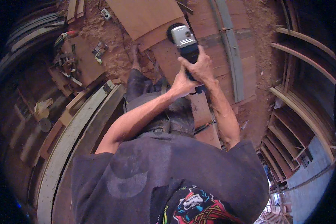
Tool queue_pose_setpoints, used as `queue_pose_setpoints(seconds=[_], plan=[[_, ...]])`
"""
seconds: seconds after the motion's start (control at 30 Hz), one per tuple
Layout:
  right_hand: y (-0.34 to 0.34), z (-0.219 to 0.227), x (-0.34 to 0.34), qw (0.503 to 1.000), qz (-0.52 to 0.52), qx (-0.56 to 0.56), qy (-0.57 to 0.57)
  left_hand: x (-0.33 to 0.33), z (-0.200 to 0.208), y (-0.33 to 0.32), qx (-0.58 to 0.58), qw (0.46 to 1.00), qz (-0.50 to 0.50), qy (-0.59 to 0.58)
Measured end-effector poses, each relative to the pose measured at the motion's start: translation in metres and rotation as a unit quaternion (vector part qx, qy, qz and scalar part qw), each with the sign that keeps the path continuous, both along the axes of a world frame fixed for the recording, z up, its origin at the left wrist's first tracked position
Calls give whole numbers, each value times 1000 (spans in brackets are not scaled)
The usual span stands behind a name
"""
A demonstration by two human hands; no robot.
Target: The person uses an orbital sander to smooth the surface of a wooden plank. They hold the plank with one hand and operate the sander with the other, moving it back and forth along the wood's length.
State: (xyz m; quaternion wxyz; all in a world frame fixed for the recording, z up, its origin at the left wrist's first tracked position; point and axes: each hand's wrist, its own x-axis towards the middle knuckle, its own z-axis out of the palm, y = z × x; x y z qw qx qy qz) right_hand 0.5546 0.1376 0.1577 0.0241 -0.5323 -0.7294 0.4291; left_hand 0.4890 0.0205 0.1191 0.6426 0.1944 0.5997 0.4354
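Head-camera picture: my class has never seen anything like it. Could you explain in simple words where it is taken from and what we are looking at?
There is no robot here, just a person with bare hands. A wide fisheye camera on the person's head looks downward, so straight edges bend near the rim and the dark shirt fills the bottom. The left hand and right hand both grip a silver and black power tool. Ahead are reddish-brown wooden panels, with a long grey strip lying over them. Whether the tool touches the wood is hard to tell. To the person's left are long planks.
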Motion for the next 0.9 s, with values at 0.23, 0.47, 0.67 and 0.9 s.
queue_pose_setpoints(seconds=[0.23,0.47,0.67,0.9], plan=[[58,-15,51,987,-149,-13,57,-10,30,65,1,979,-181,99],[36,13,104,894,-341,-79,279,-156,-1,55,-25,821,315,476],[-14,21,130,851,-457,-86,245,-293,-83,92,-182,892,319,265],[-27,-1,146,826,-479,-76,286,-295,-89,93,-9,937,303,172]])
